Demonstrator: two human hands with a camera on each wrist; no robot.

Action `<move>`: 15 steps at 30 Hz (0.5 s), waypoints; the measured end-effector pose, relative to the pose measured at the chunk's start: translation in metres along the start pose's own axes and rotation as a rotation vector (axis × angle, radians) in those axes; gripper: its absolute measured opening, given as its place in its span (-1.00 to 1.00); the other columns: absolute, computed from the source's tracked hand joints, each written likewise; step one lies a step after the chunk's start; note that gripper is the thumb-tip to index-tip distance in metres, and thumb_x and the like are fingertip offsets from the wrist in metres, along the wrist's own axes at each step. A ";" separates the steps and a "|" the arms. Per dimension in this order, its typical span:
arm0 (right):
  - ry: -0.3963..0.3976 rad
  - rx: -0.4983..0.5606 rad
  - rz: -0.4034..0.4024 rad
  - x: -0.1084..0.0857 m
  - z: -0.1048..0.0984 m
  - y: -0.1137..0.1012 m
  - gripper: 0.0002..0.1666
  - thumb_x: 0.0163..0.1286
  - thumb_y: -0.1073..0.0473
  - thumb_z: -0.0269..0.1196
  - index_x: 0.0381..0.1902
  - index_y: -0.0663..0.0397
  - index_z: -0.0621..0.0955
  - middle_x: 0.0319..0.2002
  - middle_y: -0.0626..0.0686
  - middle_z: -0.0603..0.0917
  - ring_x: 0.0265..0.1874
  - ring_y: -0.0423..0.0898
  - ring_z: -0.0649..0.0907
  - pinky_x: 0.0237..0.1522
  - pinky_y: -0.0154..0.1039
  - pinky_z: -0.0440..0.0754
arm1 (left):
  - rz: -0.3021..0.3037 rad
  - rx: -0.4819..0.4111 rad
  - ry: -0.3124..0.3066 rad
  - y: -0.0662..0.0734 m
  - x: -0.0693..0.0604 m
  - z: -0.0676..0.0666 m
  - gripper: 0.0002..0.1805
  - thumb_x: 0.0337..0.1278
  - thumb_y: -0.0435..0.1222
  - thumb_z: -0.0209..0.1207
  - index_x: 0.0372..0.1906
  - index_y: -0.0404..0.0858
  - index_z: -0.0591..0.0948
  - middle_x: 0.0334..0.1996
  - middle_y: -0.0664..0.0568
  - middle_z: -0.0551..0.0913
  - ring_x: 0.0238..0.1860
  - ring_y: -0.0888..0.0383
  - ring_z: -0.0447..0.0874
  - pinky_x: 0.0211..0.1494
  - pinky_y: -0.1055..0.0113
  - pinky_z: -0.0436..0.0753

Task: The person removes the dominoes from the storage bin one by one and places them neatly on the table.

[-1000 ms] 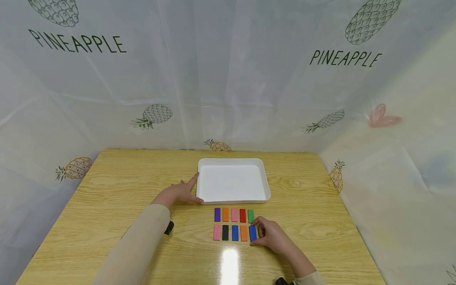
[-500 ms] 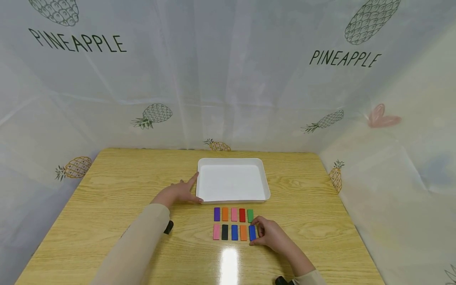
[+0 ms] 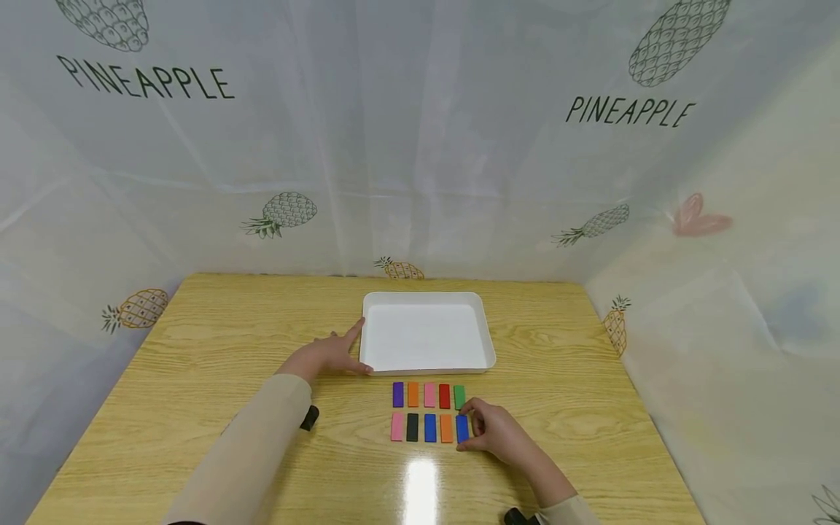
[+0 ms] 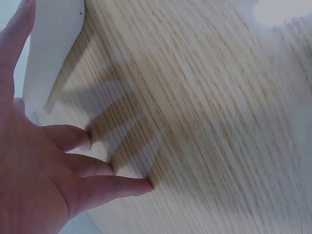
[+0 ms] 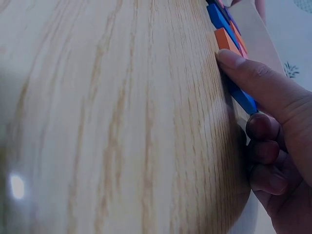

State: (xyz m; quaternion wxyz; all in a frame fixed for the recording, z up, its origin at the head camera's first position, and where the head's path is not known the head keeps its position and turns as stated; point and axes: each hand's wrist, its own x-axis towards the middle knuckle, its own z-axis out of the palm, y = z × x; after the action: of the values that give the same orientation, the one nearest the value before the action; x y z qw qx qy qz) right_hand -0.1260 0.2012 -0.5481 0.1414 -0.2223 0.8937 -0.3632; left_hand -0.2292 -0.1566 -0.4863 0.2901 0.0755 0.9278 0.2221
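A white rectangular tray (image 3: 426, 339) lies toward the back of the wooden table. My left hand (image 3: 331, 355) rests at its left side, thumb and forefinger spread along the wall; in the left wrist view the other fingers (image 4: 117, 187) touch the tabletop beside the tray. Two rows of small flat coloured blocks lie in front of the tray. With thumb and forefinger my right hand (image 3: 499, 435) pinches the ends of the blue block (image 3: 462, 429) at the right of the near row. The other right fingers (image 5: 265, 152) are curled, seen in the right wrist view.
Beside the held block are an orange block (image 3: 446, 429), another blue one (image 3: 429, 429), a black one (image 3: 412, 427) and a pink one (image 3: 397, 426). The far row runs from purple (image 3: 398, 394) to green (image 3: 459, 397). A pineapple-print sheet (image 3: 420, 146) hangs behind the table.
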 end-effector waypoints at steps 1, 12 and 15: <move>-0.002 0.002 0.000 0.000 0.000 0.000 -0.44 0.05 0.05 0.53 -0.04 0.07 0.55 -0.62 -0.21 0.44 -0.65 -0.32 0.39 -0.43 -0.34 0.53 | 0.001 -0.003 0.002 0.000 0.000 0.000 0.22 0.05 0.21 0.29 0.57 0.01 -0.28 0.42 -0.58 -0.12 0.34 -0.65 -0.18 0.25 -0.51 -0.08; 0.047 0.025 -0.001 0.000 -0.016 -0.013 -0.49 0.17 0.01 0.46 -0.02 0.17 0.60 -0.56 -0.17 0.51 -0.61 -0.29 0.45 -0.49 -0.32 0.53 | 0.038 0.006 0.067 -0.004 0.003 0.005 0.23 0.01 0.17 0.34 0.58 -0.09 -0.19 0.41 -0.50 0.07 0.38 -0.53 -0.06 0.31 -0.43 -0.05; 0.082 -0.034 0.027 0.001 -0.027 -0.020 -0.51 0.22 -0.04 0.42 -0.03 0.16 0.62 -0.46 -0.16 0.54 -0.54 -0.26 0.48 -0.49 -0.31 0.52 | 0.043 0.032 0.089 -0.005 0.002 0.004 0.21 -0.01 0.17 0.35 0.58 -0.11 -0.13 0.42 -0.49 0.07 0.37 -0.54 -0.05 0.32 -0.42 -0.02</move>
State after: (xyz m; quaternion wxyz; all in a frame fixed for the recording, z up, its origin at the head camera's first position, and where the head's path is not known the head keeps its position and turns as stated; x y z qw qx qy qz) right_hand -0.1323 0.2037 -0.5147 0.1056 -0.1975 0.9076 -0.3551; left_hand -0.2288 -0.1588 -0.4927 0.2424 0.0899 0.9414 0.2166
